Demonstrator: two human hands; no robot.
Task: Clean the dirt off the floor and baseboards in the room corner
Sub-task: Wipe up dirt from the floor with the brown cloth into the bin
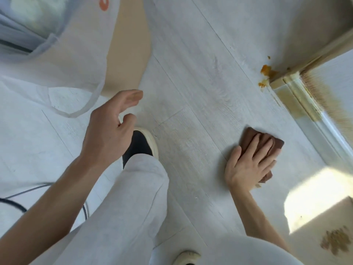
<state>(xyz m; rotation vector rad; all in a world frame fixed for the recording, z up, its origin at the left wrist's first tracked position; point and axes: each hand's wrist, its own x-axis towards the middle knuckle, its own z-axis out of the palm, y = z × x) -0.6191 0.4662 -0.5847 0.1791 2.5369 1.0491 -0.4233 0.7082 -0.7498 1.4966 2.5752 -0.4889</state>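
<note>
While the right hand [248, 165] lies flat with fingers straight and spread, it presses a folded brown cloth [264, 144] onto the pale plank floor [191, 83]. Cloth sits under the fingers and palm; its far corners stick out past the fingertips, toward the baseboard [298, 96]. Cloth is near the baseboard but not touching it. Orange-yellow dirt [267, 70] sits on the floor at the baseboard corner, well beyond the cloth. Yellowish stain runs along the baseboard face below that corner. Left hand [110, 127] hovers above the floor, far from the baseboard, fingers loosely curled, holding nothing. Dark shoe [141, 144] with pale sole is planted just beneath the left hand.
</note>
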